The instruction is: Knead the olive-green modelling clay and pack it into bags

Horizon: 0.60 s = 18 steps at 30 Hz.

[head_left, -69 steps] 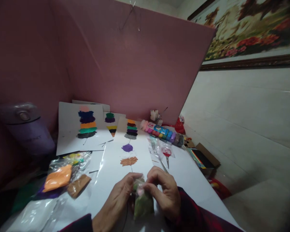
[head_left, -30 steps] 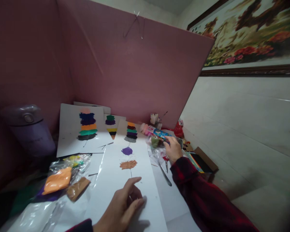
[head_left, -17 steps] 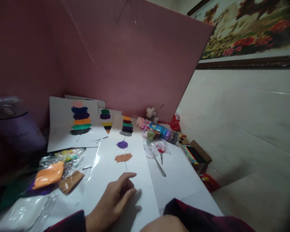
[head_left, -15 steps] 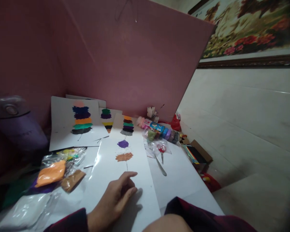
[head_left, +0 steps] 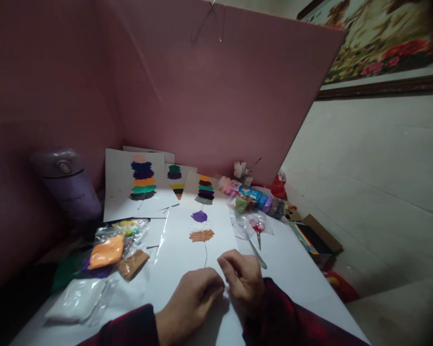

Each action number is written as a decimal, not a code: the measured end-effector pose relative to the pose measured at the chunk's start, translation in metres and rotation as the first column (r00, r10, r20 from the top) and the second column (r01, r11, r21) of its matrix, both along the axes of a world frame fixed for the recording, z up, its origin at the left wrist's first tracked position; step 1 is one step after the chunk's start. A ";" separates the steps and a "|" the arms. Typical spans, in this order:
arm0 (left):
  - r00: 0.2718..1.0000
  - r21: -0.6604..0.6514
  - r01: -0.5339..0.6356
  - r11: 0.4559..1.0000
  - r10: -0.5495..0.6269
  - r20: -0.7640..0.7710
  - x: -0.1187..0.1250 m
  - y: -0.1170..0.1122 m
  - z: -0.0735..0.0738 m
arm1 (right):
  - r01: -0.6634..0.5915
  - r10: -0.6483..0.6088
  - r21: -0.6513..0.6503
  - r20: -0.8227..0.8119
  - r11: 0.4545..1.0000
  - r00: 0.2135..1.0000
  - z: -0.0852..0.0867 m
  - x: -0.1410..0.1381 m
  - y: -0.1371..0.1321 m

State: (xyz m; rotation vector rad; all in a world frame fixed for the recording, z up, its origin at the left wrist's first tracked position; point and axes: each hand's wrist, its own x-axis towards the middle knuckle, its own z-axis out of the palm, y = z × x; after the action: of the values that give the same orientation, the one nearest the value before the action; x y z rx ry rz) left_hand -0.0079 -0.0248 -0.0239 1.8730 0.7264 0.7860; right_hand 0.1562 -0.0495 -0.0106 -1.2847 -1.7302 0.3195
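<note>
My left hand (head_left: 191, 299) and my right hand (head_left: 243, 281) are close together over the near end of a long white sheet (head_left: 180, 259), both with fingers curled in. Whatever is pinched between them is hidden. Further up the sheet are a flat orange clay shape (head_left: 201, 235) and a purple one (head_left: 199, 216), joined by a thin drawn stem. A small bag of green clay (head_left: 241, 204) lies beyond my right hand, beside a row of coloured clay tubs (head_left: 261, 199).
Red-handled scissors (head_left: 257, 229) and a metal tool (head_left: 255, 252) lie right of the sheet. Bags of orange clay (head_left: 106, 251) and brown clay (head_left: 133, 264) sit at left, near a purple flask (head_left: 70, 185). Finished sheets (head_left: 140, 185) lean on a pink board (head_left: 220, 96). A cardboard box (head_left: 315, 235) is far right.
My right hand carried the green clay bag to the tubs, left it there and came back. Both hands now meet, fingers curled, at the near end of the sheet.
</note>
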 end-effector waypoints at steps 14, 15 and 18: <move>0.994 0.022 0.060 0.998 -0.057 -0.098 0.005 0.004 -0.009 | -0.092 0.089 -0.369 -0.026 0.925 0.996 -0.005 0.001 0.017; 0.994 0.027 0.064 0.998 -0.061 -0.091 0.006 0.003 -0.007 | -0.099 0.069 -0.411 -0.087 0.906 0.994 -0.003 0.003 0.019; 0.995 -0.003 0.076 0.997 -0.076 -0.071 0.004 0.001 0.001 | -0.222 0.032 -0.550 -0.333 0.805 0.942 0.005 0.004 0.024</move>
State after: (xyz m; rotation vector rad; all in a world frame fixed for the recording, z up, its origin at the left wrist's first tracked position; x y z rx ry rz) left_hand -0.0036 -0.0233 -0.0229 1.9252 0.6952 0.6740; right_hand 0.1604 -0.0259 -0.0059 -1.4402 -1.4929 1.1491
